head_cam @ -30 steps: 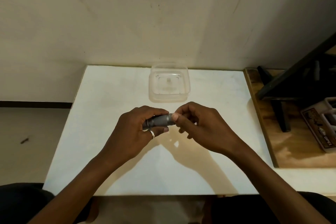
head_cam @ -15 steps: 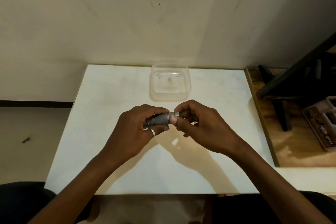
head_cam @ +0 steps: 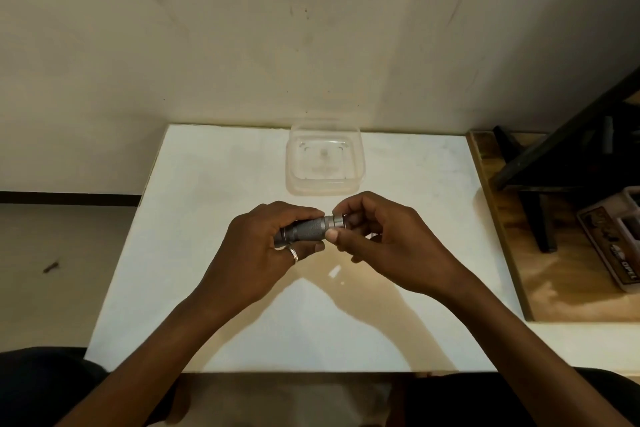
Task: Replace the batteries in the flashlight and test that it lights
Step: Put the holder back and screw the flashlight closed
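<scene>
Grey knurled metal, the small cylindrical flashlight (head_cam: 307, 231) was held level above the middle of the white rectangular table (head_cam: 207, 191). The left hand (head_cam: 261, 255) curled its fingers round the barrel, while the right hand (head_cam: 389, 246) pinched the silvery end between thumb and fingertips. A clear square plastic container (head_cam: 325, 163) sat by the table's far edge.

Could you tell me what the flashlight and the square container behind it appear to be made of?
The flashlight: probably metal, matte grey, given the knurled barrel and bright silver ring at its right end. The container: clear plastic, slightly glossy; the white table shows through its walls.
</scene>
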